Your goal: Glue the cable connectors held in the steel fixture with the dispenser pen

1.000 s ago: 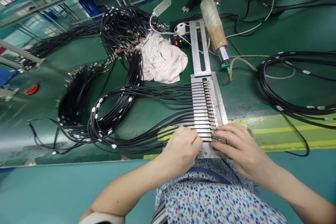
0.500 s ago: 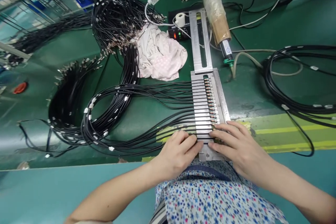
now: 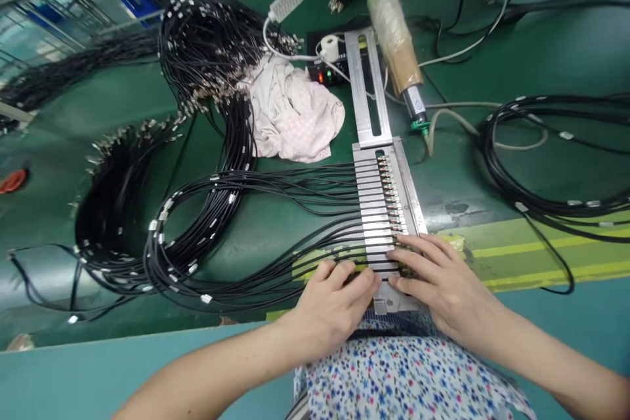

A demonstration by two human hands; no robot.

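A slotted metal fixture (image 3: 374, 210) lies on the green bench, with several thin black cables (image 3: 295, 184) laid across its slots and their brass connector ends lined up on its right side. My left hand (image 3: 335, 298) rests on the near end of the fixture, fingers curled and pressing on the nearest cables. My right hand (image 3: 438, 279) lies beside it on the fixture's right edge, fingers pinched at the nearest connector ends. What the fingertips grip is hidden.
Big coils of black cables (image 3: 162, 210) fill the left of the bench. A crumpled pale cloth (image 3: 295, 111), a black control box (image 3: 335, 65), a plastic-wrapped tool (image 3: 396, 46) and a white lamp (image 3: 288, 0) sit behind the fixture. Another cable loop (image 3: 531, 164) lies right.
Both hands have stayed on the near end of the fixture with small finger shifts. The view has drifted slightly, so everything sits a little lower and further left.
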